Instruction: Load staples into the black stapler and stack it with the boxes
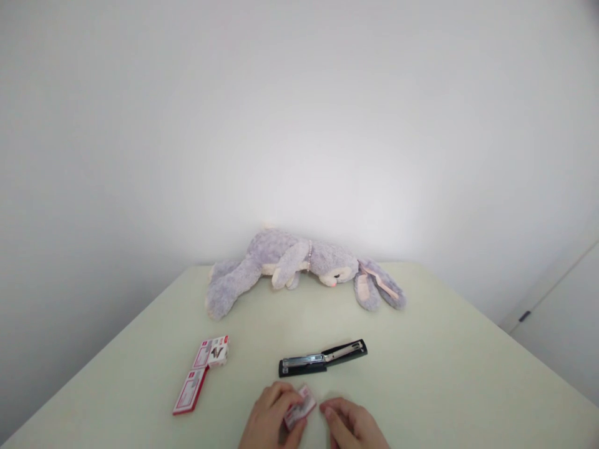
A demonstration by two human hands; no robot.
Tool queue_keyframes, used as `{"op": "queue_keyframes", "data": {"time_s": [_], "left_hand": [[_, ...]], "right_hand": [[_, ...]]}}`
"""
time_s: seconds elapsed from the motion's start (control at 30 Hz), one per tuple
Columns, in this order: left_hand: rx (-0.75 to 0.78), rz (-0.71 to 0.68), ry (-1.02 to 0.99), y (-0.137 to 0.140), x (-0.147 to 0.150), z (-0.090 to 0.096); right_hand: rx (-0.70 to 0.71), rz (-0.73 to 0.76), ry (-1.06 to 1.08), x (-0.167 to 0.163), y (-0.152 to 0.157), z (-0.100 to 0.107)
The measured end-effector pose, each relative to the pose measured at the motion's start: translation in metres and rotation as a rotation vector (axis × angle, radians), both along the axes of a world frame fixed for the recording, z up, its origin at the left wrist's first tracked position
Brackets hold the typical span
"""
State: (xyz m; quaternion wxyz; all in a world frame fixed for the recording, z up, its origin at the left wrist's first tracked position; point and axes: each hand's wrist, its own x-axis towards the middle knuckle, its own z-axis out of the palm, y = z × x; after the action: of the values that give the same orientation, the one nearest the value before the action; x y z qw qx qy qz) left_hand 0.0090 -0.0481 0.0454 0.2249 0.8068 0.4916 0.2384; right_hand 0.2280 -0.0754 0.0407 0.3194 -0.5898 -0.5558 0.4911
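Observation:
At the near edge of the table, my left hand (272, 415) is closed around a small white and red staple box (300, 408), which it holds tilted between thumb and fingers. Just to the right, my right hand (350, 424) has its thumb and fingers pinched together, close to the box but apart from it. Whatever it may hold is too small or hidden to make out. Beyond both hands lies a black stapler (322, 358), unfolded flat with its metal staple channel facing up.
On the left of the table lie a white and red box (211, 352) with a stapler picture and a flat red and white box (191, 390), touching at their ends. A lilac plush rabbit (285, 255) lies on its side against the back wall.

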Motion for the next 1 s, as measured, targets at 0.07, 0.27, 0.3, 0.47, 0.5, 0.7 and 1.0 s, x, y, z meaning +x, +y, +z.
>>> {"op": "queue_keyframes", "data": {"time_s": [0.07, 0.27, 0.3, 0.47, 0.5, 0.7, 1.0], "left_hand": [[-0.041, -0.045, -0.094, -0.002, 0.017, 0.004], [-0.142, -0.092, -0.186, -0.003, 0.035, 0.013], [-0.151, -0.102, -0.195, -0.003, 0.036, 0.013], [-0.086, -0.077, -0.135, 0.004, 0.023, 0.009], [-0.069, -0.069, -0.12, 0.005, 0.019, 0.007], [-0.027, -0.039, -0.145, 0.004, 0.01, -0.001], [-0.05, -0.026, -0.164, 0.003, 0.013, -0.003]], "right_hand": [[0.019, -0.005, -0.012, 0.001, 0.01, -0.006], [0.01, -0.028, -0.038, 0.011, 0.023, -0.017], [-0.005, -0.013, -0.032, 0.013, 0.023, -0.016], [-0.053, -0.01, -0.089, 0.038, 0.024, -0.012], [-0.058, -0.017, -0.114, 0.046, 0.023, -0.009], [0.129, -0.055, -0.482, 0.054, 0.018, 0.034], [0.412, 0.385, -0.916, -0.015, 0.041, 0.075]]}}
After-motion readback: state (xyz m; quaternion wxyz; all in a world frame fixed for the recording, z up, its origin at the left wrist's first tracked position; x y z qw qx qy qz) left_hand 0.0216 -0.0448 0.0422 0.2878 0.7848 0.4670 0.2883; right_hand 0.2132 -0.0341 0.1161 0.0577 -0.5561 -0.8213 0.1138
